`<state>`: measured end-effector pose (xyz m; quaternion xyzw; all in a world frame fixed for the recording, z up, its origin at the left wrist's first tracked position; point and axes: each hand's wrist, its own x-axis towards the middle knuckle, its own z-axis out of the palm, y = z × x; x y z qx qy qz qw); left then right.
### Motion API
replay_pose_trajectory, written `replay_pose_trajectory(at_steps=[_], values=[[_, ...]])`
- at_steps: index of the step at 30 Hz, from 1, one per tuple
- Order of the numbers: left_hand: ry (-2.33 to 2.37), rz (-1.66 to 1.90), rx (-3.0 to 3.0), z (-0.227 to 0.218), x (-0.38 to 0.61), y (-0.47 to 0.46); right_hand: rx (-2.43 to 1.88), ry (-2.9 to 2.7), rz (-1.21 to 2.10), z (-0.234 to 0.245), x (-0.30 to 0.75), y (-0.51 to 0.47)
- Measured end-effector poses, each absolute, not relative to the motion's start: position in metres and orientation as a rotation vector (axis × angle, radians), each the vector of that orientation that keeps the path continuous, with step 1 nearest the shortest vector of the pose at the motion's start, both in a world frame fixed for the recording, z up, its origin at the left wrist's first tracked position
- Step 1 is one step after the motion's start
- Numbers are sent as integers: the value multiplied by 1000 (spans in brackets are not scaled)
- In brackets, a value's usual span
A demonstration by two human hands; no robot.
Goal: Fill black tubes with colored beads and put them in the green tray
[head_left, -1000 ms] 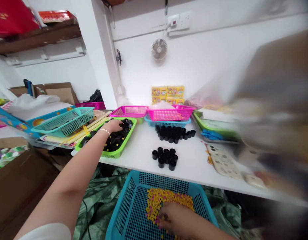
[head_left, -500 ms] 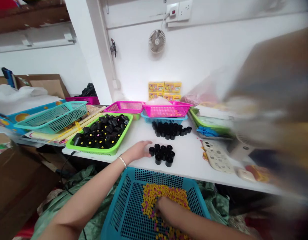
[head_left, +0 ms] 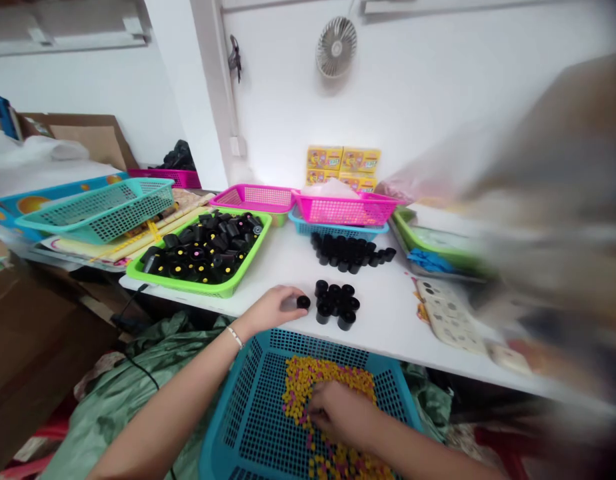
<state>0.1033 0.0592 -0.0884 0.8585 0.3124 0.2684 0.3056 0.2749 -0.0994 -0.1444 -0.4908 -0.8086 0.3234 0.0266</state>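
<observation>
My left hand (head_left: 274, 309) pinches a small black cylindrical cap (head_left: 303, 303) between thumb and fingertips, just above the white table (head_left: 268, 277). Right beside it stands a cluster of several black caps (head_left: 335, 300), apart from the hand. My right hand (head_left: 341, 410) is down in the blue basket (head_left: 255, 373), its curled fingers among small yellow and pink pieces (head_left: 301, 383). Whatever those fingers hold is hidden.
A green basket (head_left: 223, 290) of black caps with yellow or pink centres stands on the left. Behind the cluster are more black caps (head_left: 345, 250) and a pink basket (head_left: 348, 210). A phone (head_left: 448, 317) lies on the right. The far right is blurred.
My left hand has closed on a black cap and drawn it leftward from the cluster. My right hand has stayed among the small pieces. The view has tilted down slightly.
</observation>
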Motion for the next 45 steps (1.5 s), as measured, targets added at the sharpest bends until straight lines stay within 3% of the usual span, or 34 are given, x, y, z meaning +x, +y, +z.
replay_pose_trajectory(at_steps=[3, 7, 11, 19, 25, 37, 45], values=[[695, 652, 2185, -87, 94, 56, -1292, -2378, 890, -103, 275, -85], [610, 607, 2129, -87, 92, 59, -1306, -2111, 585, -60, 277, -54], [589, 598, 2134, -90, 93, 63, -1347, -2147, 403, -45, 278, -28], [601, 575, 2119, -94, 92, 64, -1557, -2373, 413, -31, 270, -9], [639, 582, 2114, -99, 92, 67, -1922, -2280, 855, -11, 269, 17], [714, 562, 2116, -96, 92, 67, -1962, -2080, 1702, 4, 252, 73], [721, 579, 2096, -97, 93, 67, -1728, -1947, 1831, -11, 271, 73]])
